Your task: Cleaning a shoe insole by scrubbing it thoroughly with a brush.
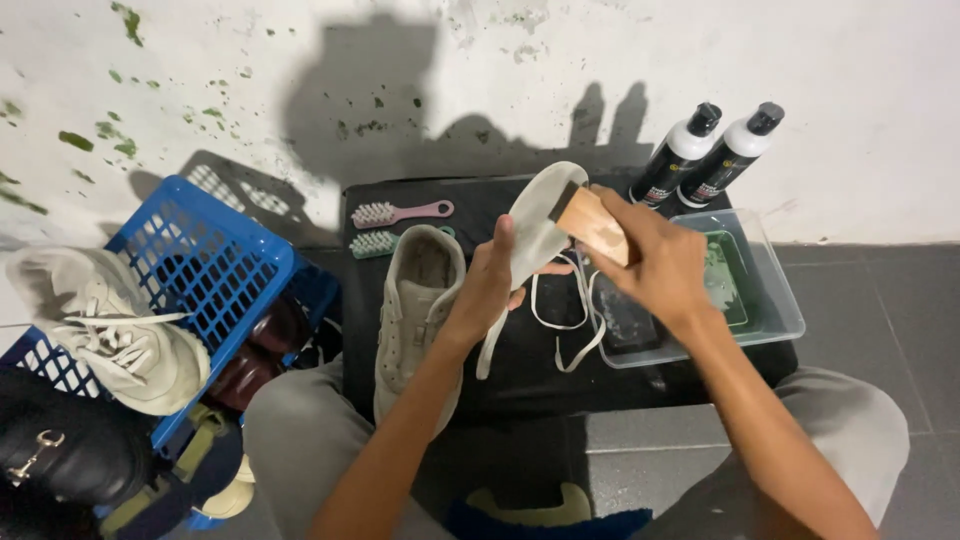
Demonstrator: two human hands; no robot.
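While the left hand (487, 290) closes around the lower end of a pale, flat, oval shoe insole (535, 225), thumb up along its edge, the right hand (655, 265) grips a tan wooden block-shaped brush (592, 225) and presses it against the insole's upper right side. Largest nearby is the blue plastic lattice basket (215, 265), well to the left of the left hand, with a chunky off-white laced sneaker (110, 325) resting on its rim and dark brown shoes inside. Below the right hand sits a clear rectangular plastic tub (765, 300) on the black cloth-covered stand (520, 385). Just beside the left wrist lies a beige suede-like sneaker (418, 315), unlaced, toe toward the person. The insole stands nearly upright, long axis running from the left palm up toward the wall. White laces (570, 325) trail under both hands. Beyond the right hand stand two black bottles with white shoulders (705, 155); beyond the left lie a pink brush (400, 212) and a green brush (375, 243).
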